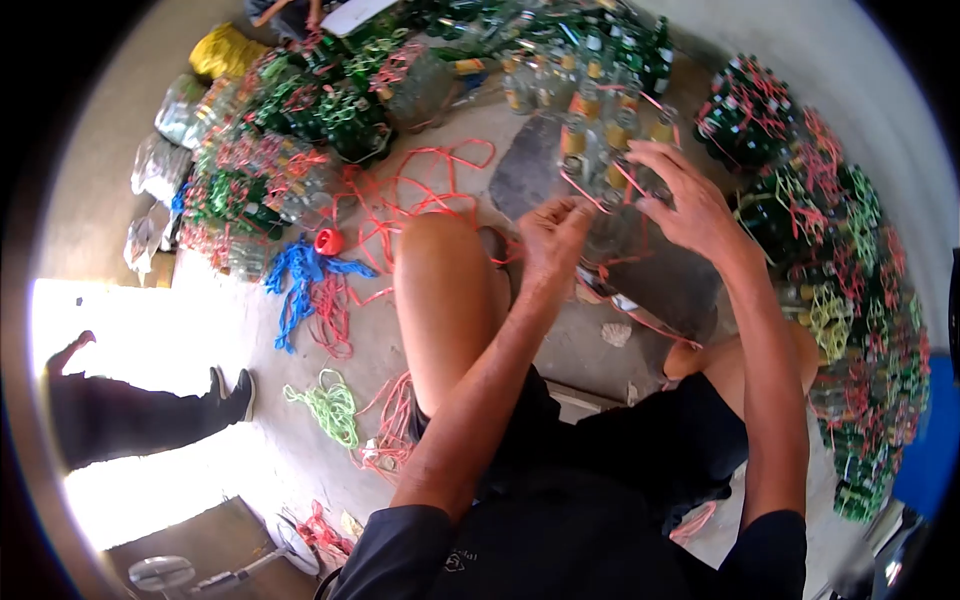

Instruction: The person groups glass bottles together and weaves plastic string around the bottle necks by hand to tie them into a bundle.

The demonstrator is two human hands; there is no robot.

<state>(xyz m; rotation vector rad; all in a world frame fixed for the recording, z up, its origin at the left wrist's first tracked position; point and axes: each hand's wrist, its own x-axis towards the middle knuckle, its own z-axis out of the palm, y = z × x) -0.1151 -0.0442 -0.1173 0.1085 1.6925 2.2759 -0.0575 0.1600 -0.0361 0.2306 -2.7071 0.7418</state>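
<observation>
Clear bottles (620, 130) with yellowish labels, standing bunched at upper centre of the head view, in front of the seated wearer's knees, at the edge of a dark slab (660, 290) on the floor. Red cord (585, 193) crossing over the near bottle tops, with further strands around the bunch. Left hand (558, 235) at the near side of the bunch, fingers curled in, thumb and forefinger pinching the cord. Right hand (685, 200) just across from it, above the bottles, fingers bent and spread away from the thumb, not clenched; cannot tell whether touching the strand that ends near the thumb. Beyond the left knee, loose loops of red twine (440, 152) strewn over the concrete floor, near a round red roll (329, 241) and a tangle of blue strips (293, 290). Nearer to the wearer, a small heap of pale green twine (335, 408), with more reddish strands just beside it. Along the left wall, tied bundles of green and clear bottles (350, 120), with a yellow sack (226, 52) behind. Along the right wall, a long row of green bottle bundles (745, 110), laced with red and yellow-green ties. By the bright doorway, dark trousers and shoes of another person (130, 425), standing well apart from the bottle work.
</observation>
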